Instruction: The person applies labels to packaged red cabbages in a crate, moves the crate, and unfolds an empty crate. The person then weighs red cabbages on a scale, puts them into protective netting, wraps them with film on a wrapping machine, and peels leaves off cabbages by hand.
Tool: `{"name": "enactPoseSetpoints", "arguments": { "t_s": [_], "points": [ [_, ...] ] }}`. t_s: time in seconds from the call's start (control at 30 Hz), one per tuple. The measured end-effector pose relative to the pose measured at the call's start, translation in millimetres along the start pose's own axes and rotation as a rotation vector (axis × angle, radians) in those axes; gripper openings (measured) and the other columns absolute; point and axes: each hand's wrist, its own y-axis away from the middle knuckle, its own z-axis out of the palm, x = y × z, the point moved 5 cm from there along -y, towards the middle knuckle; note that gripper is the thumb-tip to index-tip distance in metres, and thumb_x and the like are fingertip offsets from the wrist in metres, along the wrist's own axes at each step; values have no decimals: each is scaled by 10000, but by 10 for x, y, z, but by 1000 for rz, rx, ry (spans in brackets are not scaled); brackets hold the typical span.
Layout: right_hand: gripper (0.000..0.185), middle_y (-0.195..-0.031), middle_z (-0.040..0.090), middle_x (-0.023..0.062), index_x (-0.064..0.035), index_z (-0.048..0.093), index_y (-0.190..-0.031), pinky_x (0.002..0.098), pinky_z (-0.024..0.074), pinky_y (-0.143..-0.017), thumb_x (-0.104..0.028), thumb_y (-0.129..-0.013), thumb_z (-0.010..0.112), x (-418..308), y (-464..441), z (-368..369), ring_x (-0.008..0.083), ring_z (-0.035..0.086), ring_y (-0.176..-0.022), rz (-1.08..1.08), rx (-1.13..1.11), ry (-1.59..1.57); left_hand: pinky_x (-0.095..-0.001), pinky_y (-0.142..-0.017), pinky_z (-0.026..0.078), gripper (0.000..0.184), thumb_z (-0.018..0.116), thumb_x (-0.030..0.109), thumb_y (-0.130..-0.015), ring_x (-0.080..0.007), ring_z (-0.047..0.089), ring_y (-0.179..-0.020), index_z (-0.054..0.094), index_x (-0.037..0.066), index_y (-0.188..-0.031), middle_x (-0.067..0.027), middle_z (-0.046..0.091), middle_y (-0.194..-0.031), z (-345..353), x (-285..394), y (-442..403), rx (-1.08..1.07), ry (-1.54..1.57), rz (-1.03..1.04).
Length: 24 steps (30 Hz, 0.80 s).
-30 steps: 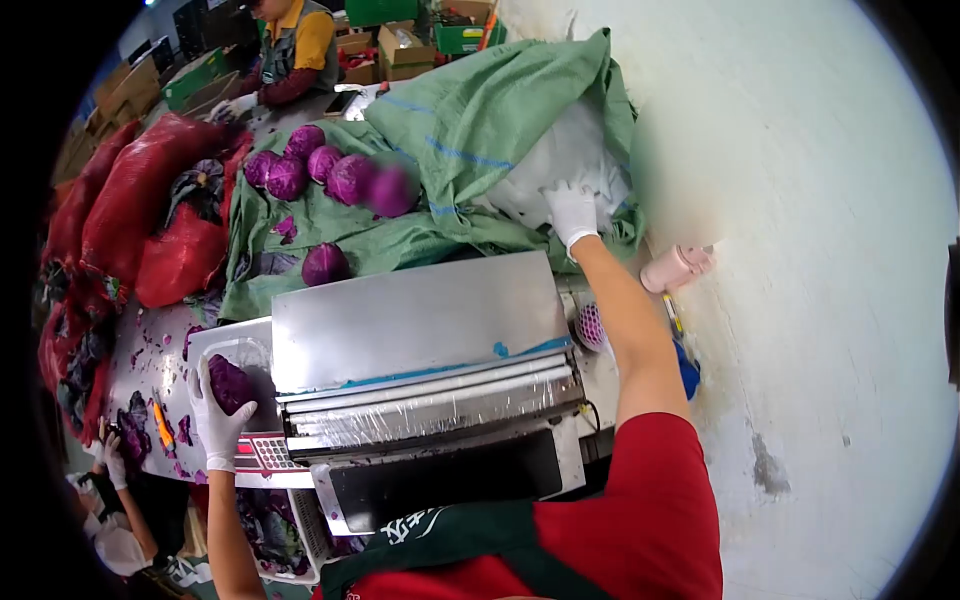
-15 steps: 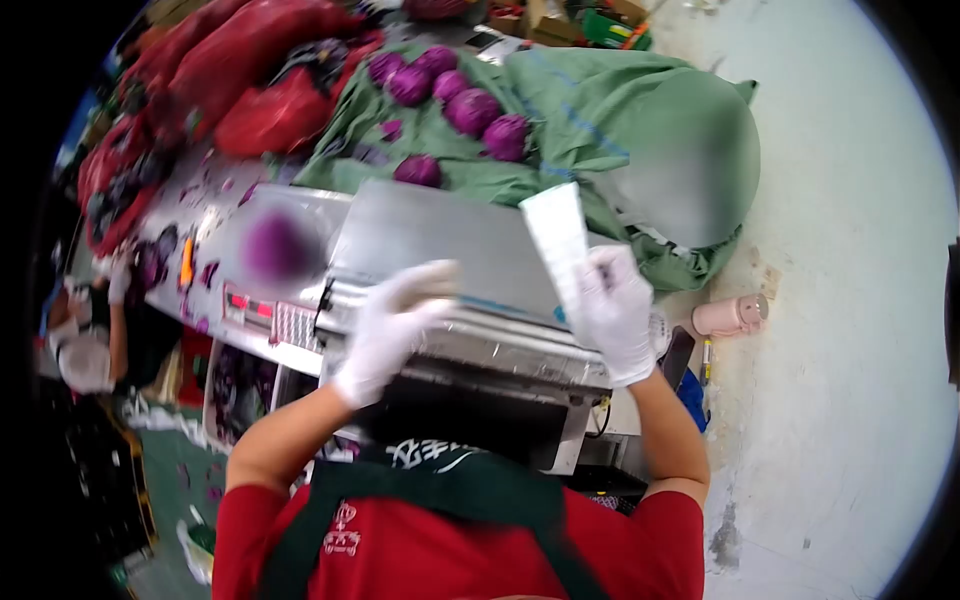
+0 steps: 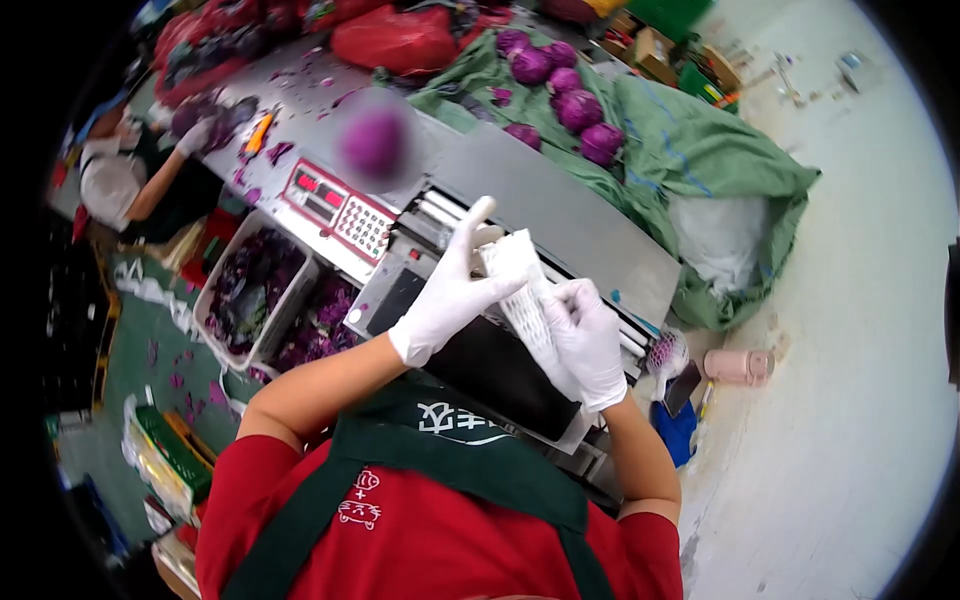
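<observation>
Left white-gloved hand [image 3: 447, 303] has come over to the flat white mesh sleeve [image 3: 527, 316], kinda half-open at its top end, right white-gloved hand [image 3: 586, 347] pinching it lower down, sleeve's over the silver metal machine [image 3: 570, 205], blurry round purple cabbage [image 3: 373, 143] near the red-edged keypad [image 3: 362, 226]

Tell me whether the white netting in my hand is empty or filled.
Empty: the white netting pinched in your right hand looks flat and narrow, with no round bulge inside.
</observation>
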Motion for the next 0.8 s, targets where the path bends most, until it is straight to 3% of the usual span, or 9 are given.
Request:
{"name": "enactPoseSetpoints", "arguments": {
  "t_s": [0.13, 0.17, 0.33, 0.4, 0.47, 0.53, 0.67, 0.7, 0.8],
  "points": [
    [145, -714, 614, 40, -4, 614, -931, 247, 474, -569, -148, -924, 604, -110, -57, 344, 118, 558, -582, 45, -298, -427, -223, -745, 499, 225, 653, 96, -891, -75, 604, -797, 610, 0, -1090, -16, 652, -895, -216, -76, 69, 79, 199, -147],
    [206, -781, 641, 38, 16, 610, -986, 223, 494, -630, -184, -958, 566, -166, -73, 328, 107, 588, -660, 319, -460, -715, -213, -686, 506, 201, 655, 104, -894, -73, 606, -759, 609, 7, -1063, -25, 652, -875, -265, -32, 120, 127, 289, -128],
    [314, -1217, 580, 81, -2, 577, -1222, 269, 436, -955, -144, -943, 586, -120, -327, 1002, 135, 546, -1075, -11, -205, -662, -243, -756, 488, 101, 662, 66, -869, -130, 611, -835, 631, 15, -950, -68, 637, -947, -424, -117, 145, 215, 251, -38],
    [305, -1201, 588, 88, -4, 590, -1201, 261, 431, -957, -145, -931, 604, -40, -377, 1261, 139, 551, -1070, 199, -189, -942, -306, -871, 448, 135, 666, 35, -832, -193, 576, -1000, 633, 18, -962, -116, 596, -1060, -607, 146, 187, 458, -487, 356],
    [218, -1115, 605, 81, 6, 604, -1099, 250, 448, -917, -134, -932, 606, -62, -486, 1402, 126, 562, -1007, 177, -184, -1009, -309, -803, 467, 124, 665, 52, -817, -195, 557, -972, 606, 45, -926, -87, 583, -1018, -808, 227, 165, 556, -551, 657],
    [138, -1028, 605, 68, -1, 572, -985, 249, 468, -854, -127, -935, 601, 39, -577, 1538, 106, 562, -924, 327, -167, -911, -260, -782, 455, 97, 602, 65, -900, -122, 549, -890, 538, 25, -960, -49, 566, -948, -1009, -30, 13, 411, 262, 267],
    [223, -862, 574, 36, -51, 528, -967, 291, 496, -757, -257, -1011, 454, 56, -1012, 1572, 132, 568, -815, 140, -248, -876, -195, -648, 439, 206, 544, 225, -959, -29, 486, -742, 507, 36, -1031, 10, 518, -834, -1316, -168, -164, 9, 317, -270],
    [245, -866, 570, 47, -47, 526, -965, 313, 510, -751, -275, -1009, 448, 50, -1153, 1562, 179, 587, -813, 515, -110, -1158, -195, -586, 427, 267, 575, 249, -940, -27, 492, -679, 542, 38, -1100, 28, 541, -807, -1374, -254, -92, -228, 382, -424],
    [224, -964, 595, 77, -27, 540, -1058, 367, 515, -816, -225, -956, 561, 84, -1627, 1429, 209, 604, -884, 527, -225, -1029, -214, -532, 434, 336, 633, 291, -894, -50, 527, -615, 655, 26, -1100, 33, 596, -750, -1942, -417, -58, -435, 137, -749]
  ]
}}
